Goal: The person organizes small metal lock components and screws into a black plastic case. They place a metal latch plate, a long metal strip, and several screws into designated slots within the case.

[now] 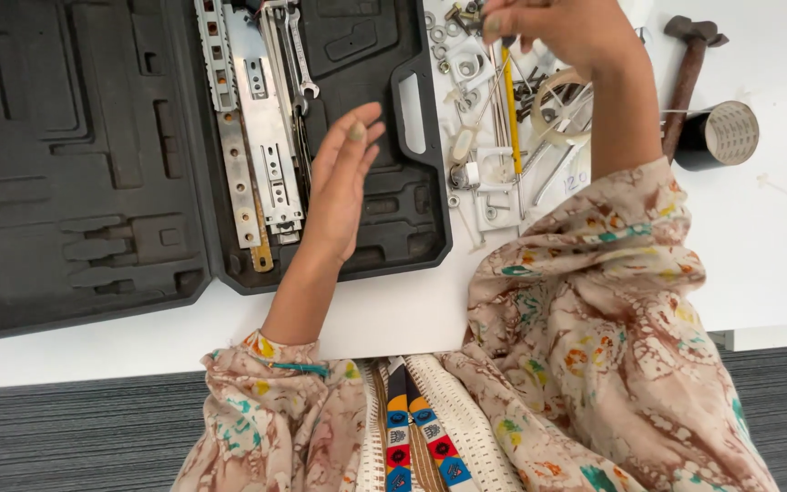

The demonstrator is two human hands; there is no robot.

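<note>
An open black moulded tool case (84, 182) lies on the white table. In its right half lie metal drawer slides (261, 137) and a spanner (301, 55). My left hand (343, 178) hovers flat over the case's right half, fingers together and straight, holding nothing, next to the slides. My right hand (557, 32) reaches up over a heap of small metal hardware (489, 118) beyond the case handle. Its fingers are curled down into the heap near some washers; whether they pinch a piece cannot be made out. A yellow-handled tool (510, 118) lies in the heap.
A wooden-handled hammer (685, 77) and a roll of black tape (717, 135) lie at the right of the white table (758, 246). The table's front edge runs below my arms, with grey carpet (66, 437) beyond it. My patterned sleeves cover the lower middle.
</note>
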